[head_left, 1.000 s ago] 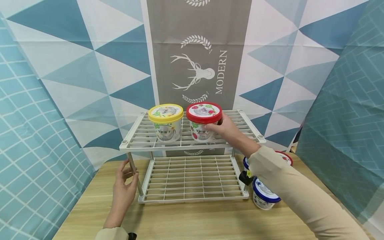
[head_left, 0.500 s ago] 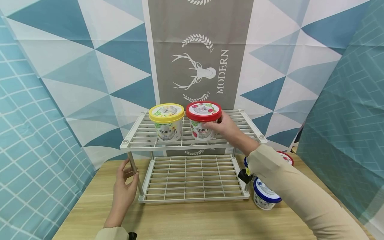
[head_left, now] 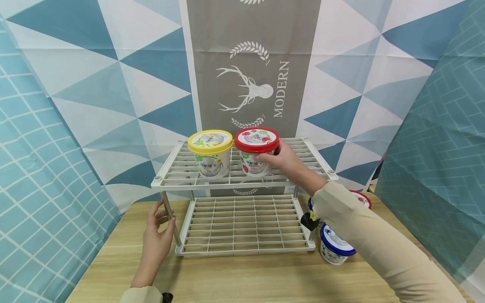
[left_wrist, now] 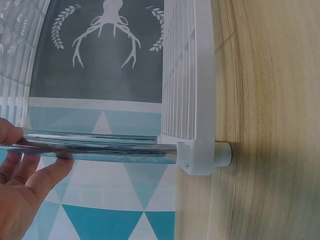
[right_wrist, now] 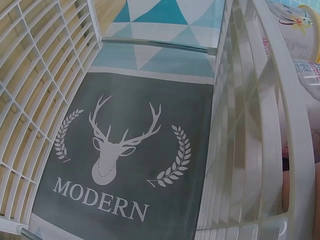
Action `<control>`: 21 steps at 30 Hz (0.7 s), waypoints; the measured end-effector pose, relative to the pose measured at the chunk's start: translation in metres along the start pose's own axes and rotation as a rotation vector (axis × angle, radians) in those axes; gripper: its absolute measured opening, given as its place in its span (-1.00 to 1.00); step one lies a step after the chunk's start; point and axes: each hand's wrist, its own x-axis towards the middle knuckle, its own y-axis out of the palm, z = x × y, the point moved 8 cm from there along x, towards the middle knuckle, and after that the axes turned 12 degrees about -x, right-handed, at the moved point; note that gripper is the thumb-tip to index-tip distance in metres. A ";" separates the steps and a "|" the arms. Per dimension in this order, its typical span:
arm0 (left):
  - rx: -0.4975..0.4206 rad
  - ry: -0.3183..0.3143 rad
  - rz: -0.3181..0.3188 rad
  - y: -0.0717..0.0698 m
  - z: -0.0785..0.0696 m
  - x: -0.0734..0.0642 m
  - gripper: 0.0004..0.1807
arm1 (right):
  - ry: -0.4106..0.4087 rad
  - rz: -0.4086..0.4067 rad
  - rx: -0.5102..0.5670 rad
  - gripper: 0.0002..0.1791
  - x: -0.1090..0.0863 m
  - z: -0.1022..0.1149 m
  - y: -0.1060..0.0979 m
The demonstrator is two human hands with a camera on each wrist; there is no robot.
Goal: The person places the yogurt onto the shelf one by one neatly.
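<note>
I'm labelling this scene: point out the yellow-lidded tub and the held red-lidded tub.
Yellow-lidded tub [head_left: 211,160], head view: front wall.
Held red-lidded tub [head_left: 257,149], head view: lid's front rim.

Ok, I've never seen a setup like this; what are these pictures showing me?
There is no machine: a person works bare-handed. The wide picture comes from a camera on the head; the others come from one on each wrist, showing the scene sideways. A white two-shelf rack stands on a wooden table. The right hand has its grip on a red-lidded tub at the upper shelf, beside a yellow-lidded tub. The left hand holds a rack post. Right of the rack, a blue-lidded tub stands on the table, with more tubs behind it, partly hidden by the right sleeve.
</note>
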 end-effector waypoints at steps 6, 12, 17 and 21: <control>0.009 -0.010 0.003 -0.001 -0.001 0.000 -0.32 | -0.004 -0.003 0.014 -0.29 0.000 0.001 0.000; 0.014 -0.014 0.001 -0.001 0.000 -0.001 -0.32 | -0.005 -0.004 0.022 -0.29 0.000 0.000 0.001; 0.002 -0.015 0.000 -0.001 -0.001 -0.001 -0.31 | -0.002 0.002 0.016 -0.30 0.002 -0.002 0.001; -0.011 -0.008 0.003 0.000 -0.002 -0.001 -0.31 | 0.003 -0.004 0.002 -0.30 0.003 -0.004 0.001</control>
